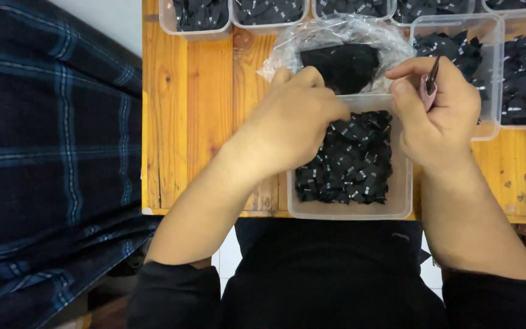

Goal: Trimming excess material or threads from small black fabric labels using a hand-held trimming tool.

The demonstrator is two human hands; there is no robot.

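Observation:
A clear plastic tub [402,201] full of small black fabric labels [348,164] stands at the near edge of a wooden table. My left hand [293,119] rests over the tub's far left corner, fingers curled down at the rim; what they grip is hidden. My right hand [436,109] is at the tub's far right rim and holds a slim dark tool with a pink part [428,85] between thumb and fingers. Just behind the tub lies a crinkled clear plastic bag [336,36] with black material inside, touching both hands.
Several more clear tubs of black labels line the back [202,18] and right [522,73] of the wooden table [184,122]. A dark blue plaid cloth [50,158] hangs at the left. My lap in black clothing is below the table edge.

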